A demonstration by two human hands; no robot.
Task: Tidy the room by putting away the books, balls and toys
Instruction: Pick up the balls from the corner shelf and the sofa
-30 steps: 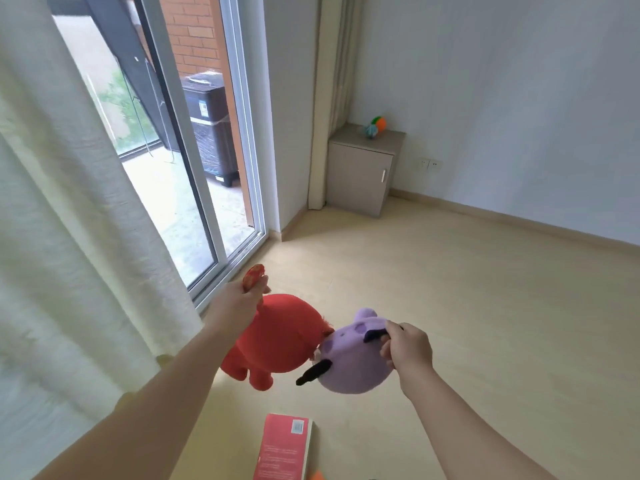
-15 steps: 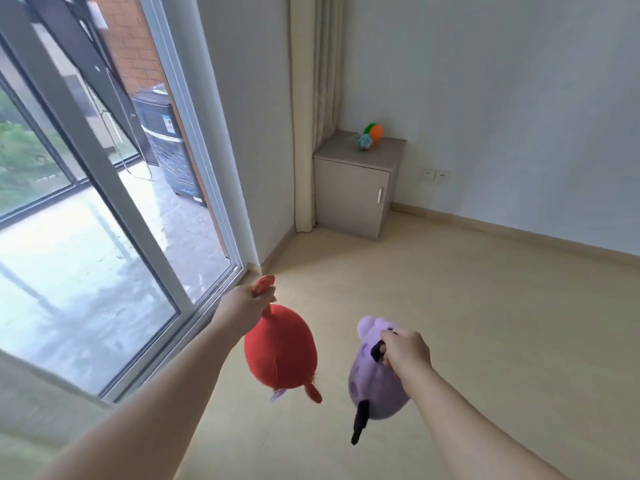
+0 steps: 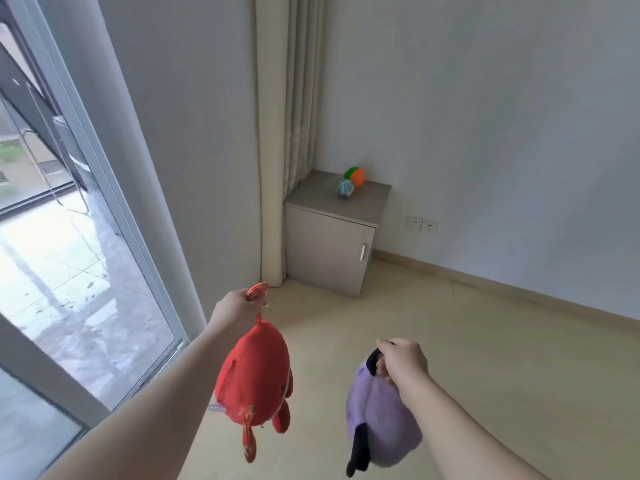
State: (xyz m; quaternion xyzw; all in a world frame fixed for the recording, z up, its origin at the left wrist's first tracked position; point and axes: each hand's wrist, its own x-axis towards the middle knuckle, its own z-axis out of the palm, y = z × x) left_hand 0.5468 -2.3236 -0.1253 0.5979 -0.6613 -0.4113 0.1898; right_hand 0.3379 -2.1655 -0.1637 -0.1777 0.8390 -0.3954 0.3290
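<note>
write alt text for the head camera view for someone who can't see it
A person's left hand holds a red plush toy and the right hand a purple plush toy, both dangling above a pale floor. Ahead, two small balls sit on a closed corner cabinet.

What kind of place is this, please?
Likely a room in a home: a curtain beside a sliding glass door, a small cabinet with balls on top, and wall sockets.

The left hand (image 3: 239, 311) and right hand (image 3: 405, 358) are bare. The left forearm (image 3: 166, 393) and right forearm (image 3: 460, 420) are sleeveless as far as they show. Any ring is too blurred to tell.
</note>
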